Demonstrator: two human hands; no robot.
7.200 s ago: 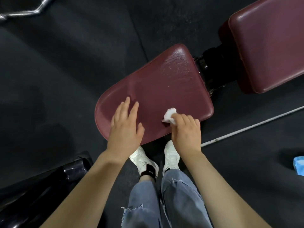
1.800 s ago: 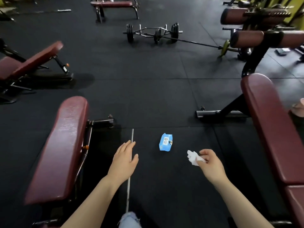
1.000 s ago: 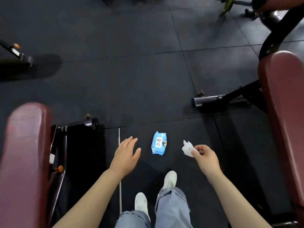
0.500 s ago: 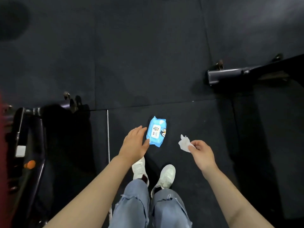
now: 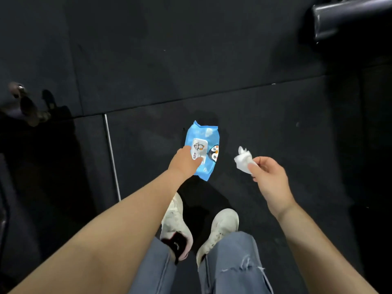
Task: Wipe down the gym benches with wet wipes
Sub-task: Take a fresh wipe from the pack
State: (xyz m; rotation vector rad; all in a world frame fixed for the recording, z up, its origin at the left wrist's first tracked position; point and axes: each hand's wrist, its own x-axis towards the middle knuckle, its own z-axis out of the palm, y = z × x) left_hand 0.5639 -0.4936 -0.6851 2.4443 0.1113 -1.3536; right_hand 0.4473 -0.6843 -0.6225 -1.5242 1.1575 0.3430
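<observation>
left hand (image 5: 185, 161) on wipes pack (image 5: 203, 152), fingers hidden, grip unclear; right hand (image 5: 268, 180) pinches crumpled wipe (image 5: 243, 160).

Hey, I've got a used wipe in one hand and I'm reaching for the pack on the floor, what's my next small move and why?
Probably close your left hand round the blue wipes pack and lift it. That hand already lies over the pack's white flap, and the pack lies flat on the black floor mat. Your right hand only pinches a crumpled used wipe, so a fresh one seems due.

Glossy plastic wipes pack (image 5: 203, 152) on matt, grainy rubber floor (image 5: 191, 60).
</observation>
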